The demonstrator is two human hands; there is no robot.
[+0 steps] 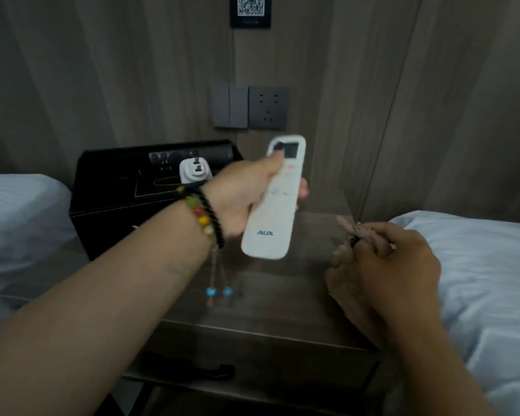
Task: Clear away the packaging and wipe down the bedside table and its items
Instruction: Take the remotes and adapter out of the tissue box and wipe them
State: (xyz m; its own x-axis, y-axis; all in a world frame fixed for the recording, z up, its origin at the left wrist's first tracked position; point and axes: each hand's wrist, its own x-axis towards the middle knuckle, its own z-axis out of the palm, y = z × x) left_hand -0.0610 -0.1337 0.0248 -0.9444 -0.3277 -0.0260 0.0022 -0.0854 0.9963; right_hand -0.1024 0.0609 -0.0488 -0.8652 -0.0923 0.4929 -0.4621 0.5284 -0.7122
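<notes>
My left hand (243, 193) grips a white AUX remote control (275, 202) and holds it in the air above the bedside table (270, 298), thumb near its small screen. A beaded bracelet circles that wrist. My right hand (385, 265) hovers low over the table's right side, fingers curled around a small brownish wad that looks like a cloth or tissue (350, 226); blur hides what it is.
A black organiser tray (102, 190) stands at the table's back left, holding a dark remote (189, 156) and a white plug adapter (194, 171). Wall switches and a socket (267, 108) sit above. White beds flank the table on both sides. A drawer handle (186, 366) is below.
</notes>
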